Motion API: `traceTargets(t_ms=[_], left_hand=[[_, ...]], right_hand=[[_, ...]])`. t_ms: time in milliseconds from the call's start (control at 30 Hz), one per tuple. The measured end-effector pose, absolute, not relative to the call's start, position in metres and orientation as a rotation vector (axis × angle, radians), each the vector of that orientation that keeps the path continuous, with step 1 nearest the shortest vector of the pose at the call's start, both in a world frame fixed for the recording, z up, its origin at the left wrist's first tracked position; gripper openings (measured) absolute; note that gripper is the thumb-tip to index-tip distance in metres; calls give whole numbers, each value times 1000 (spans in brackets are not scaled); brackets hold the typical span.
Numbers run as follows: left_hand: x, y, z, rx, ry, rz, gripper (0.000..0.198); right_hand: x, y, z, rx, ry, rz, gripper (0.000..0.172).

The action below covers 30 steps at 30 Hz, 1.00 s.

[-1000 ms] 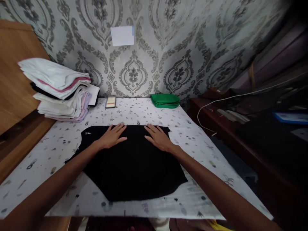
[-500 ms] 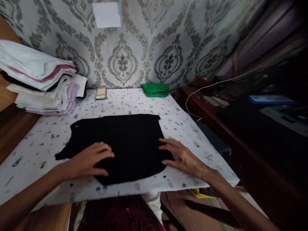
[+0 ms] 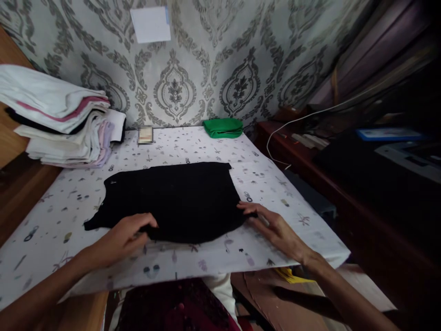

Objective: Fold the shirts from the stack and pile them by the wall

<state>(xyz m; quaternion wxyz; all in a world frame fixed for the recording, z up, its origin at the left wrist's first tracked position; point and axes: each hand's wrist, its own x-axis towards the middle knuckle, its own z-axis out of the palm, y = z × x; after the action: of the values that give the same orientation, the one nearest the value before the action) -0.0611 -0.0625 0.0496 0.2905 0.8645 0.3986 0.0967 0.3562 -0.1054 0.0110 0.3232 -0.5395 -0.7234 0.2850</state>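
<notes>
A black garment [image 3: 175,197], perhaps a top, lies spread flat across the white printed cloth [image 3: 206,271] on the table. My left hand [image 3: 127,234] pinches its near edge, left of the middle, between thumb and fingers. At the garment's near right corner, my right hand [image 3: 267,225] has the fabric between thumb and fingers. The near edge is drawn up slightly between the two hands, and the far edge rests on the table. A narrow strap-like part points out at the near left.
Folded clothes [image 3: 69,133] are stacked at the back left. A folded green cloth [image 3: 223,128] sits at the far edge, with a small blurred-out item [image 3: 145,135] to its left. To the right, a white cable [image 3: 292,124] crosses a dark red desk [image 3: 285,142].
Both hands have closed on the garment's near side. That edge has been lifted and folded away from me, so the black shape is shorter at the front.
</notes>
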Motion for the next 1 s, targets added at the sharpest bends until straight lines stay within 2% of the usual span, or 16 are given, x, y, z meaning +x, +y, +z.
traceTargets(t_ms=[133, 267, 433, 600, 767, 867, 1000], left_hand=[[-57, -22, 51, 1913, 1462, 476, 37], [-54, 3, 43, 1724, 1525, 542, 54], [-51, 4, 40, 1663, 1504, 408, 49], [-46, 1, 34, 1908, 1497, 412, 36], [-47, -9, 37, 2273, 1698, 217, 28], [-45, -9, 36, 2512, 1768, 270, 35], [-29, 5, 23, 2689, 1579, 398, 55]], right_hand=[[349, -61, 16, -1461, -1584, 833, 35], [339, -26, 8, -1575, -1440, 929, 45], [335, -27, 2, -1644, -1481, 794, 47], [331, -30, -3, -1740, -1579, 466, 41], [338, -32, -7, -1783, -1701, 319, 36], [335, -27, -4, -1825, -1771, 129, 33], [298, -5, 1, -1640, -1983, -80, 36]])
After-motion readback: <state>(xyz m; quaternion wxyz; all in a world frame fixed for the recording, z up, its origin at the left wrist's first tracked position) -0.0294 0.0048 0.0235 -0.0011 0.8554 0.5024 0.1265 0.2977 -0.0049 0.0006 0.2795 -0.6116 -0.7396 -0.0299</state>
